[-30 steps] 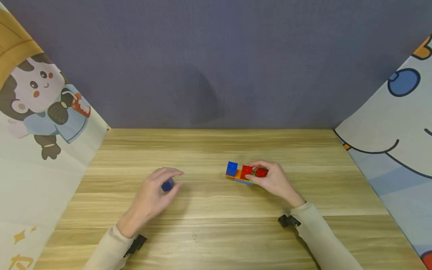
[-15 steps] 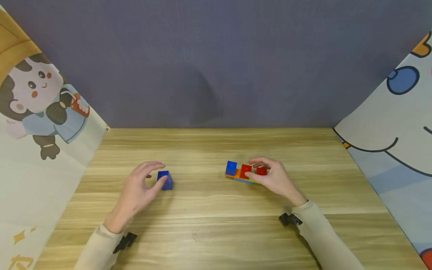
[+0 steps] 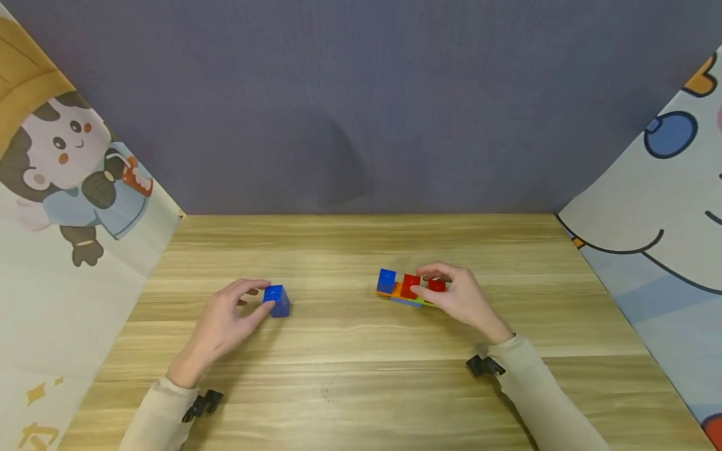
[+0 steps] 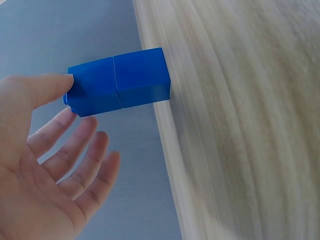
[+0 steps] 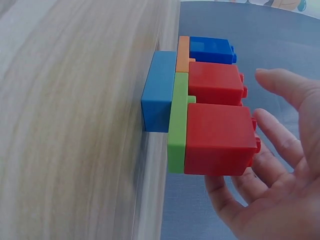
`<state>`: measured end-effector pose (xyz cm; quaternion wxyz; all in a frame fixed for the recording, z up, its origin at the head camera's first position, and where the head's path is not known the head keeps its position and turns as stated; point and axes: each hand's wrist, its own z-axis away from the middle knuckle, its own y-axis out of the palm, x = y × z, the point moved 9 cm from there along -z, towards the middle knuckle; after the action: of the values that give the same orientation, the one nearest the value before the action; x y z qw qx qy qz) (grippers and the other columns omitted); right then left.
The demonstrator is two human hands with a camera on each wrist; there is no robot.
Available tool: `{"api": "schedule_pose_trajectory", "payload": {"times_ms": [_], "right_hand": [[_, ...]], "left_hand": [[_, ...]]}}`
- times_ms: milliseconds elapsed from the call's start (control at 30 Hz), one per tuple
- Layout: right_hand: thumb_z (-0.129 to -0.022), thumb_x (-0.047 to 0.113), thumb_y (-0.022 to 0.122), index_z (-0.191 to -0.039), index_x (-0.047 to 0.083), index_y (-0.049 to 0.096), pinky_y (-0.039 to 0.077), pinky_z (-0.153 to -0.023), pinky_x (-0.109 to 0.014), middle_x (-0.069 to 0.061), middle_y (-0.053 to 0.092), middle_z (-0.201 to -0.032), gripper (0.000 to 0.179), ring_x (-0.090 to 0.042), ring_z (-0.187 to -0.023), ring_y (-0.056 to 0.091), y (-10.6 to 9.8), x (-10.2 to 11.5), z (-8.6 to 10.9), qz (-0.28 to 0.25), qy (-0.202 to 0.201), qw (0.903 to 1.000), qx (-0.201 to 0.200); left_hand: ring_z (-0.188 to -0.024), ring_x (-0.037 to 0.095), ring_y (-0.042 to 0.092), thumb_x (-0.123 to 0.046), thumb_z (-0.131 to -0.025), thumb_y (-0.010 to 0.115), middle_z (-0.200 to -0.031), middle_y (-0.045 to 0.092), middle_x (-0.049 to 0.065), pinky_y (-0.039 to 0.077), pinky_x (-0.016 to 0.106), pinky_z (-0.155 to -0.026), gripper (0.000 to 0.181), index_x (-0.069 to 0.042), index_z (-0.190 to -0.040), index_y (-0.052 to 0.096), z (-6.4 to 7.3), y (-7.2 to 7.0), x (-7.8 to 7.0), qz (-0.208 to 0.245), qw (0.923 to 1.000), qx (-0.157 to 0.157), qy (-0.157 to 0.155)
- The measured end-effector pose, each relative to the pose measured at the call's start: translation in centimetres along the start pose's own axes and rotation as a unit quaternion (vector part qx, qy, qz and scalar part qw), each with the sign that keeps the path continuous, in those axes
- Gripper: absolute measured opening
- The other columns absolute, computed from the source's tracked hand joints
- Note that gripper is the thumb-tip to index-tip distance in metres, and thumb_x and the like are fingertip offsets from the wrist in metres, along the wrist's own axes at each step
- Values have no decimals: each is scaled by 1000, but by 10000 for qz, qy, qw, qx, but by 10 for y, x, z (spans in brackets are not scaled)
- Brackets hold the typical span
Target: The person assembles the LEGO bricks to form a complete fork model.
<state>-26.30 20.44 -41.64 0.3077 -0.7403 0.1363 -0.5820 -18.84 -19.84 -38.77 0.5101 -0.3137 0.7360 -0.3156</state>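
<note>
Two blue toy bricks are stacked into a small tower, upright on the left of the table in the head view. My left hand pinches the upper brick between thumb and index finger; the other fingers are spread behind. On the right stands a brick assembly: a blue brick and two red bricks on top, orange and green flat bricks below, and a light blue brick at the bottom. My right hand hovers around the red bricks, fingers loosely bent, its thumb apart from them in the right wrist view.
The wooden table meets a grey-blue back panel. Side walls with cartoon prints, one a child figure, rise on the left and right. Dark camera mounts sit at my wrists.
My left hand has moved left and down from over the blue tower, then its thumb and index finger have come in on the top brick. The right hand has barely moved.
</note>
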Motion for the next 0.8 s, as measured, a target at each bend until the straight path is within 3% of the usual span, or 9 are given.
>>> {"api": "schedule_pose_trajectory", "payload": {"times_ms": [300,800], "right_hand": [[-90,29,87,-120,13,78,59,-74,-25,-7,81,-115,35,-24,-98,73,5,-5,1,74,74,9999,57],[-91,27,87,-120,13,79,59,-67,-26,-8,80,-114,33,-19,-90,70,6,-7,-1,-69,148,9998,127]], "left_hand": [[-100,28,74,-13,-94,82,-123,77,13,63,50,-84,37,-6,-129,73,0,5,6,59,9997,198,-125],[-96,24,74,-16,-94,83,-116,80,10,63,45,-82,32,-9,-125,75,-3,3,6,40,9999,137,-23]]}}
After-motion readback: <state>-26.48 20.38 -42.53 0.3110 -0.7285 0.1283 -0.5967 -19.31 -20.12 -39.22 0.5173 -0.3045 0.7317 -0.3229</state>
